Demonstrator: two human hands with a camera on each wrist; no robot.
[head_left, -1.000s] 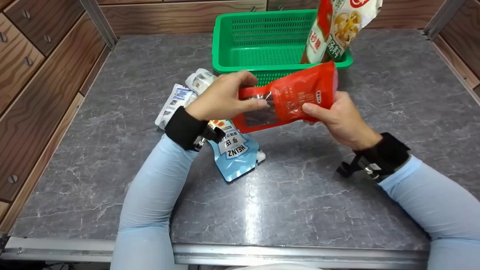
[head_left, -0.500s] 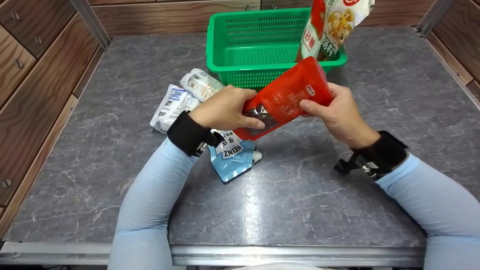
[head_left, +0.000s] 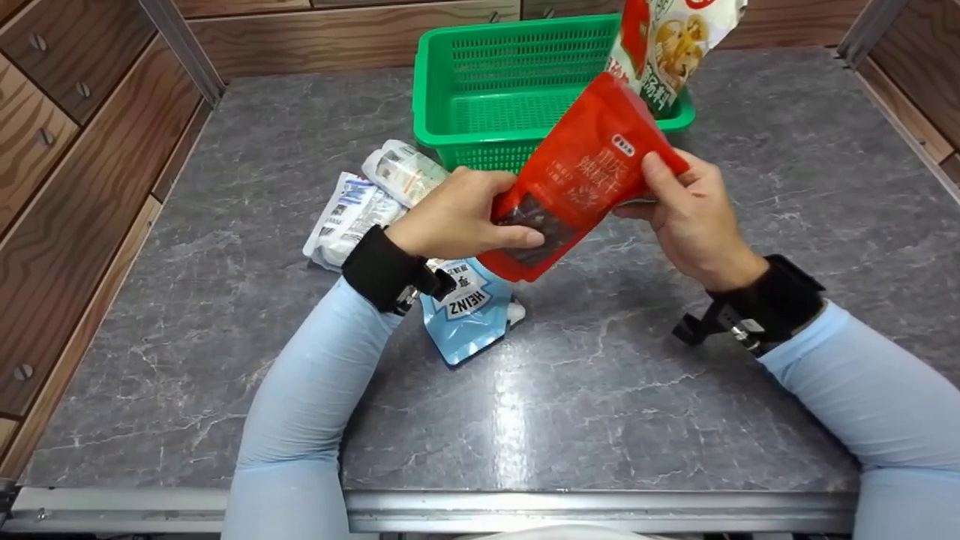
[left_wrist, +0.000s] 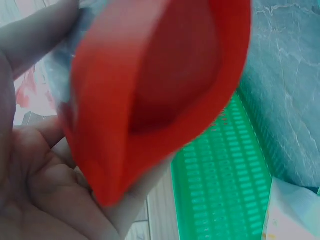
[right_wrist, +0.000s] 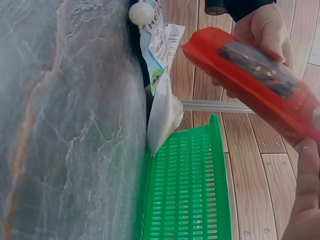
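Both hands hold a red food pouch [head_left: 585, 161] with a dark see-through window, raised over the table and tilted with its top toward the basket. My left hand [head_left: 457, 214] grips the windowed lower end, thumb across the front. On the pouch's right edge, my right hand [head_left: 701, 217] pinches with the thumb in front and fingers behind. In the left wrist view the pouch's folded red base [left_wrist: 105, 105] faces the camera. The right wrist view shows the window [right_wrist: 260, 67] and the right thumb [right_wrist: 306, 165] against the pouch's edge.
A green basket [head_left: 427, 139] stands behind the hands, with a printed white seasoning bag [head_left: 686, 41] and a red-and-white bag [head_left: 634, 34] upright at its right end. Left of it lie two white packets [head_left: 405, 172] [head_left: 349, 217]. A blue Heinz spouted pouch [head_left: 469, 322] lies below the left hand.
The red pouch has tipped more upright, its top moving up and left over the basket's front. My right hand has shifted up along its edge; my left hand keeps hold of the lower end.
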